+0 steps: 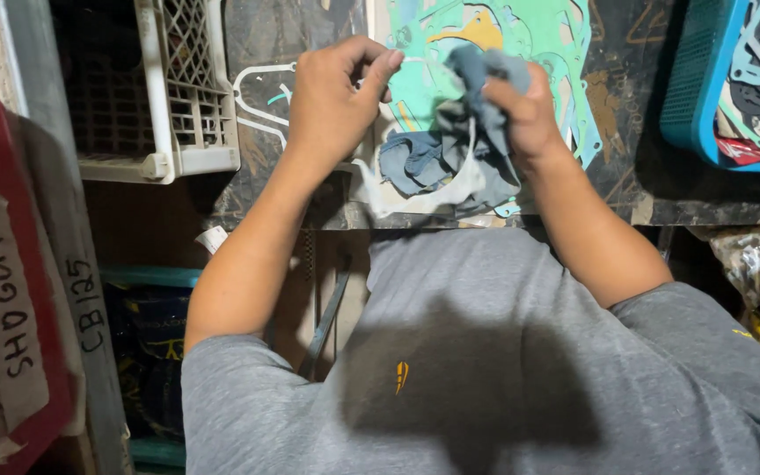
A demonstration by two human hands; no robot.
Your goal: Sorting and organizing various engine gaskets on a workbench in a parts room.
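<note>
The scene is viewed from a single head-worn camera, aimed steeply down and close in. The grey-shirted torso (485, 369) is seen nearest, with the dark worktop (644, 167) farther off.

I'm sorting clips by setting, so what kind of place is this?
Probably a repair workshop or parts store: thin green cut-out gasket sheets lie on a dark, grimy worktop, a blue plastic basket holds more gaskets, and both hands work a blue-grey rag.
</note>
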